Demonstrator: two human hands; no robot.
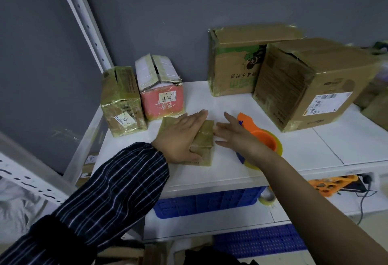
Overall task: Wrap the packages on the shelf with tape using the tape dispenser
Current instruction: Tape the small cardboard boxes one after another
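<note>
A small flat cardboard package (204,138), wrapped in yellowish tape, lies on the white shelf (304,149) near its front edge. My left hand (180,136) rests flat on top of it with straight fingers. My right hand (237,134) hovers just right of the package, fingers spread and straight, holding nothing. Directly behind and under the right hand sits the orange tape dispenser (260,136) with its roll of clear tape on the shelf.
Two small taped boxes, one brown (121,101) and one pink-fronted (161,88), stand at the back left. Two big cardboard boxes (235,61) (310,84) stand at the back right. A blue crate (207,201) and a tape roll (267,198) are on the lower shelf.
</note>
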